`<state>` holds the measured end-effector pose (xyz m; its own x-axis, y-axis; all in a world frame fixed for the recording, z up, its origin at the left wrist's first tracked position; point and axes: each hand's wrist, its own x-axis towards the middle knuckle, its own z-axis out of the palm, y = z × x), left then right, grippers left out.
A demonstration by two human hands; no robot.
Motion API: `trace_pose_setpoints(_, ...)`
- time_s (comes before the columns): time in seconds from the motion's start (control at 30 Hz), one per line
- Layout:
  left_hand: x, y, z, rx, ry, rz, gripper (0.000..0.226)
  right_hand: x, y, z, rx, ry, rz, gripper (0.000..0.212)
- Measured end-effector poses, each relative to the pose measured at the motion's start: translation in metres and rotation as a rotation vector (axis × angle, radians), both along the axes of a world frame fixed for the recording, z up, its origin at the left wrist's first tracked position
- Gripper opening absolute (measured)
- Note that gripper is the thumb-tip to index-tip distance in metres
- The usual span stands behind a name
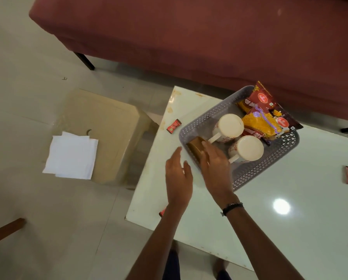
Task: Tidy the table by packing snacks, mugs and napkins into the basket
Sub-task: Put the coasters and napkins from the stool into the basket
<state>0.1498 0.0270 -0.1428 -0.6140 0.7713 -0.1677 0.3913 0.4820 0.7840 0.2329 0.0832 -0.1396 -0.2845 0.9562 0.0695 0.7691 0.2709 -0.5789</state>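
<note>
The left hand point(178, 174) is spread flat with nothing in it, just beside the near corner of the grey plastic basket with holes point(247, 174). The right hand point(214, 164) curls on a flat brown packet point(195, 147), likely tucking it against the basket's near wall to save room. Inside, two white mugs point(228, 127) lie on their sides. Past them, red and yellow snack bags point(260, 116) lean on the far wall. The white paper napkins point(71, 156) wait on a stool, well apart from the basket.
</note>
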Motion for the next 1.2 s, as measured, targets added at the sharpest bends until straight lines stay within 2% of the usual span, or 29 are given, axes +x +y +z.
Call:
trace_pose_setpoints(0.13,-0.075,-0.017,0.000,0.031,0.060,0.110,0.043,-0.080,-0.011,0.000,-0.150,0.084,0.139,0.030)
trace_pose_setpoints(0.33,-0.191,-0.054,-0.013,-0.124,0.228,0.204,0.042,-0.209,-0.042,-0.009,-0.430,0.217,0.269,0.024)
trace_pose_setpoints(0.4,-0.224,-0.066,-0.021,-0.153,0.265,0.240,0.044,-0.244,-0.054,-0.018,-0.557,0.228,0.219,0.013)
trace_pose_setpoints(0.5,-0.263,-0.078,-0.032,-0.235,0.283,0.252,0.048,-0.283,-0.068,-0.029,-0.727,0.259,0.074,0.024)
trace_pose_setpoints(0.57,-0.281,-0.083,-0.041,-0.302,0.265,0.181,0.050,-0.302,-0.074,-0.039,-0.806,0.296,-0.008,0.035)
trace_pose_setpoints(0.6,-0.287,-0.085,-0.045,-0.329,0.242,0.142,0.051,-0.309,-0.077,-0.042,-0.815,0.314,-0.042,0.034)
trace_pose_setpoints(0.67,-0.294,-0.088,-0.050,-0.367,0.202,0.106,0.051,-0.322,-0.082,-0.049,-0.810,0.345,-0.118,0.010)
trace_pose_setpoints(0.77,-0.296,-0.091,-0.051,-0.344,0.188,0.096,0.050,-0.338,-0.087,-0.058,-0.804,0.362,-0.188,0.034)
trace_pose_setpoints(0.83,-0.297,-0.092,-0.050,-0.322,0.186,0.103,0.048,-0.347,-0.088,-0.063,-0.788,0.309,-0.191,0.041)
trace_pose_setpoints(0.93,-0.299,-0.093,-0.052,-0.280,0.172,0.126,0.047,-0.354,-0.090,-0.073,-0.726,0.205,-0.145,0.031)
trace_pose_setpoints(1.0,-0.296,-0.092,-0.049,-0.258,0.139,0.144,0.047,-0.353,-0.092,-0.070,-0.699,0.214,-0.114,0.023)
trace_pose_setpoints(1.13,-0.272,-0.088,-0.038,-0.151,-0.086,0.223,0.042,-0.330,-0.087,-0.062,-0.833,0.504,-0.107,0.011)
trace_pose_setpoints(1.2,-0.261,-0.085,-0.038,-0.091,-0.019,0.238,0.039,-0.306,-0.077,-0.061,-0.842,0.540,-0.104,0.007)
